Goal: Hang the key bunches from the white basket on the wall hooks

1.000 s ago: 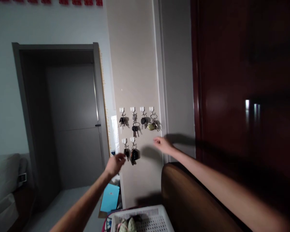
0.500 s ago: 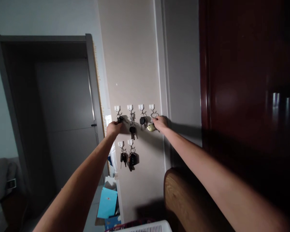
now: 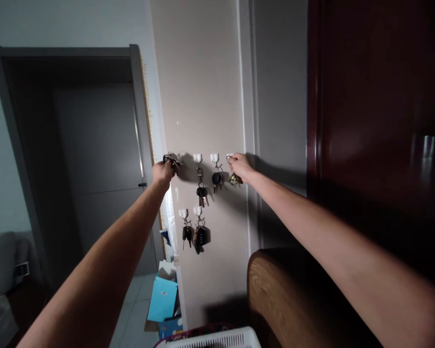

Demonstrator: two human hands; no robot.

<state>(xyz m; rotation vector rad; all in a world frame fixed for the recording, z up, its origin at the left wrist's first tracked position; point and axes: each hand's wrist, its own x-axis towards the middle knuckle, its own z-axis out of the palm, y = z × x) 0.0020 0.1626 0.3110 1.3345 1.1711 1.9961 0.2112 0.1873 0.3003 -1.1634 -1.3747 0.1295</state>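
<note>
Small white hooks on a beige wall panel (image 3: 203, 96) carry key bunches in two rows. My left hand (image 3: 163, 171) is closed on the dark key bunch (image 3: 171, 160) at the leftmost top hook and holds it up beside the hook. At the rightmost top hook, my right hand (image 3: 240, 166) is closed on the bunch with a brass-coloured fob (image 3: 235, 180). Between my hands two bunches hang free, one long (image 3: 200, 186) and one with a black fob (image 3: 216, 177). Below them hang two more bunches (image 3: 186, 231) (image 3: 200, 237).
A dark grey door (image 3: 101, 169) stands to the left, and a dark red wooden door (image 3: 377, 121) to the right. A rounded brown wooden furniture top (image 3: 275, 285) sits below my right arm. A white slotted basket (image 3: 217, 338) and blue boxes (image 3: 163, 302) are low down.
Both hands rose from below the hooks to the top row. The left took the leftmost bunch and lifted it; the right closed on the rightmost bunch and raised it toward its hook.
</note>
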